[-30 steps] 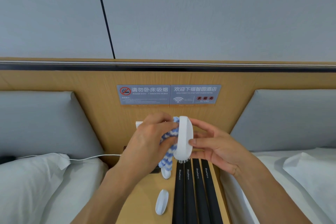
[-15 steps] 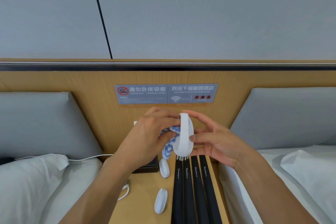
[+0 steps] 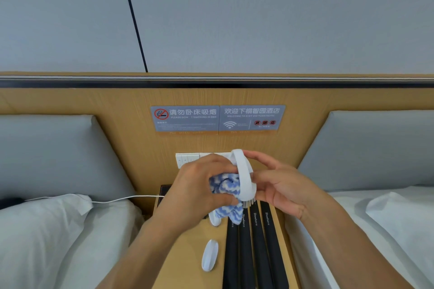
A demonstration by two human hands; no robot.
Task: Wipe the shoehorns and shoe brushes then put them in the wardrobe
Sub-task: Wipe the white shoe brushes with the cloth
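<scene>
Fingers (image 3: pixel 252 156) of the right hand (image 3: pixel 281 185) are pinched on a white shoe brush (image 3: pixel 244 175), held above four black shoehorns (image 3: pixel 254 248); a blue-white cloth (image 3: pixel 225 185) is gripped against it by the left hand (image 3: pixel 199 191).

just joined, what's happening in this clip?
A person is cleaning a white shoe brush over a bedside table between two beds. The right hand holds the brush upright, bristles down, while the left hand grips a blue-and-white cloth pressed against its side. Two more white brushes and four black shoehorns lie on the table, none put away yet.
</scene>
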